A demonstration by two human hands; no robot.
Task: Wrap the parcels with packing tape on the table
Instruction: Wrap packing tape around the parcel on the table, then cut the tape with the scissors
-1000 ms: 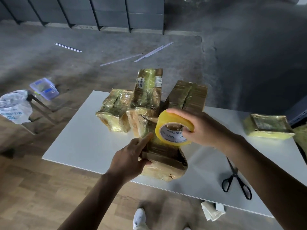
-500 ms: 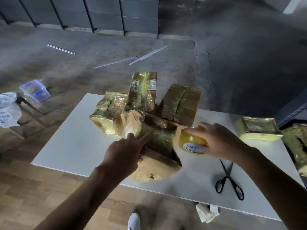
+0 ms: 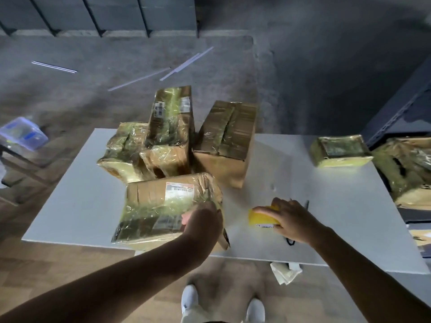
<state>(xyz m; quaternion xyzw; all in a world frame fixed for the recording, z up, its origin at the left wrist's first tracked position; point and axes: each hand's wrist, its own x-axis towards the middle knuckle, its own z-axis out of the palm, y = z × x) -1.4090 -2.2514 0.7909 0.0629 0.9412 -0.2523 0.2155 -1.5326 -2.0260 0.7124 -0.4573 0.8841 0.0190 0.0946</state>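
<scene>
White table (image 3: 77,197). Three taped parcels (image 3: 224,141) clustered at far edge. Fourth parcel (image 3: 161,206) at near edge; left hand (image 3: 205,222) on its right end, grip unclear through blur. Right hand (image 3: 291,220) clasps yellow tape roll (image 3: 258,217), which rests on table just right of it.

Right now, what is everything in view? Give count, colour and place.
table: 1, white, centre
near parcel: 1, brown, taped, table's front edge
back parcels: 3, brown, taped, clustered at table's rear
small parcel: 1, yellowish, table's far right
side parcel: at least 1, brown, beyond table's right end
tape: 1, yellow, right of near parcel
scissors: 1, dark, mostly hidden beneath right hand
box: 1, clear and blue, left, off table
strips: several, white, floor
paper: 1, white, below table's front edge
rack: 1, dark, right
shoes: 2, white, bottom
left hand: on near parcel
right hand: grips tape
</scene>
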